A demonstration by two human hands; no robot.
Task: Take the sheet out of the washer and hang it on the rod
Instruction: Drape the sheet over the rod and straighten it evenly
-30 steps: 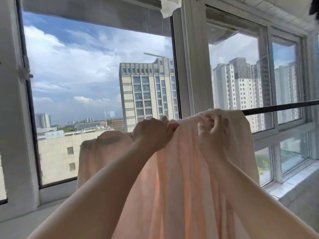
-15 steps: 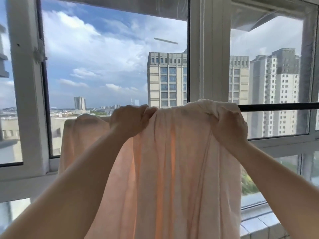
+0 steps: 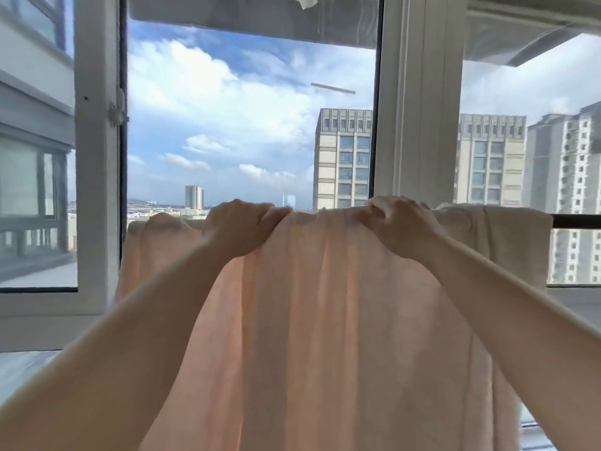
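Observation:
A pale peach sheet [image 3: 325, 320] hangs draped over a dark horizontal rod [image 3: 575, 221] in front of the windows. The rod shows only at the right; the sheet covers the rest of it. My left hand [image 3: 237, 227] grips the sheet's top fold left of centre, fingers curled over the cloth. At the right of centre, my right hand [image 3: 398, 226] grips the same fold. The cloth spreads along the rod from about the left window frame to the right, and falls below the bottom of the view. No washer is in view.
Large windows with white frames [image 3: 419, 125] stand right behind the rod, with tall buildings outside. A white sill [image 3: 48, 320] runs at the lower left. A scrap of white material [image 3: 302, 0] hangs at the top centre.
The sheet now reaches further right along the rod, past my right hand. Both hands keep their grip on the top fold. The view has shifted left.

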